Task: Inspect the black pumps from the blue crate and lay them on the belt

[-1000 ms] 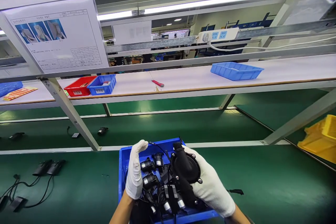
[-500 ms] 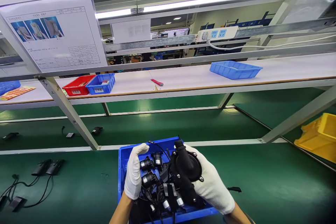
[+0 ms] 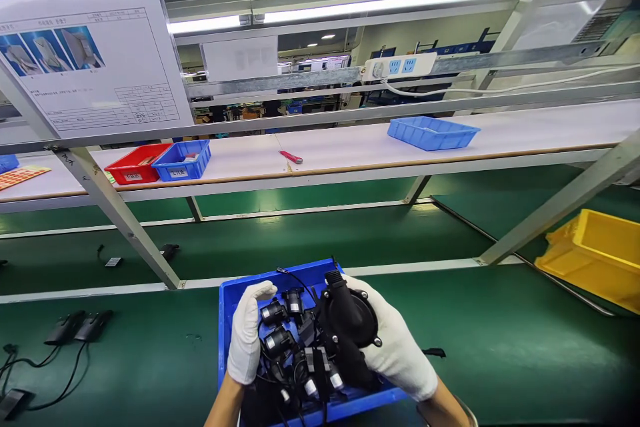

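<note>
My right hand, in a white glove, is closed on the side of a black pump with a round, screwed cover and a ribbed spout pointing up. It holds the pump over the right part of a blue bin. My left hand, gloved too, is at the bin's left side, its thumb apart from the curved fingers and nothing seen in it. Between the hands, several small black motor-like parts with cables lie in the bin. The pump covers some of them.
Beyond stands a white bench with a red bin, a small blue bin, a red cutter knife and a light blue tray. Black adapters with cables lie on the green surface at left. A yellow bin is at right.
The view has turned slightly to the right, so the surroundings sit further left and more of the yellow bin shows. Both hands keep nearly the same pose; the pump stays in my right hand.
</note>
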The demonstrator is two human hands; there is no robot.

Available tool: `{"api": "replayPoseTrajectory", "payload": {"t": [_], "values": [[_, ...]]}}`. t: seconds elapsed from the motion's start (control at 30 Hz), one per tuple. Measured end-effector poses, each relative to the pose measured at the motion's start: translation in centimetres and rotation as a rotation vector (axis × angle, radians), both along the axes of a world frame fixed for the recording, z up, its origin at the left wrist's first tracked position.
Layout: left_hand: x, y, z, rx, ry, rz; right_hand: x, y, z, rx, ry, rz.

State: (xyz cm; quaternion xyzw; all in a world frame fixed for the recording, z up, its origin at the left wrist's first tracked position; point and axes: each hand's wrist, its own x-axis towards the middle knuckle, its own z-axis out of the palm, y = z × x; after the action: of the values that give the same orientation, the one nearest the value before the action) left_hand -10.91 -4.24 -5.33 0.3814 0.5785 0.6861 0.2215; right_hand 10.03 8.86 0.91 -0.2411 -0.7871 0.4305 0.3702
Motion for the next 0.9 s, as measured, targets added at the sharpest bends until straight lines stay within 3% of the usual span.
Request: {"api": "replayPoseTrajectory", "payload": {"t": [0.17, 0.4, 0.57, 0.77, 0.9], "values": [[-0.2, -0.1, -0.4, -0.031, -0.030, 0.020, 0.1, 0.3, -0.6, -0.041, 0.019, -0.021], [-0.2, -0.5, -0.8, -0.051, -0.045, 0.072, 0.0, 0.3, 0.3, -0.029, 0.002, -0.023], [-0.1, -0.6, -0.8, -0.069, -0.030, 0.086, 0.0, 0.3, 0.2, -0.104, 0.004, -0.012], [-0.2, -0.7, -0.8, -0.064, -0.016, 0.072, 0.7, 1.0, -1.8, -0.229, 0.093, 0.018], [-0.4, -0.7, -0.7, -0.073, -0.022, 0.062, 1.2, 1.4, -3.7, -0.201, 0.044, -0.089]]}}
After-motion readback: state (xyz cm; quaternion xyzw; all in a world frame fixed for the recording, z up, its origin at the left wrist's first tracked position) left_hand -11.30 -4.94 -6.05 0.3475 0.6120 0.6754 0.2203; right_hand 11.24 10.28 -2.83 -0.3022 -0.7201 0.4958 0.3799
